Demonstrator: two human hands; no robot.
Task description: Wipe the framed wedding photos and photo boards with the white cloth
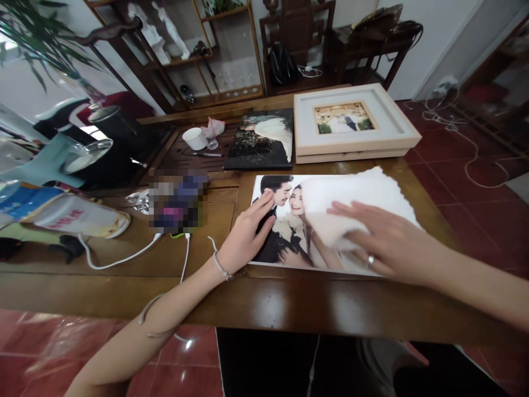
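A large glossy wedding photo (pixel 295 237) lies flat on the wooden table, showing a couple in dark and white clothes. My left hand (pixel 248 234) rests on its left part, fingers stretched out and holding nothing. A silvery bracelet circles that wrist. Over the photo's right part is a soft white cloth (pixel 359 196) with a ragged edge. My right hand (pixel 384 240), wearing a ring, grips and presses the cloth against the photo; it looks slightly blurred. The cloth and the right hand hide much of the photo's right side.
Behind the photo stand a dark photo album (pixel 262 146) and a pale wood frame (pixel 355 146). To the left are a white cup (pixel 194 138), a blurred-out item (pixel 177 201), white cables (pixel 119 267) and a snack tub (pixel 78 215). The table's front edge (pixel 268 309) runs near me.
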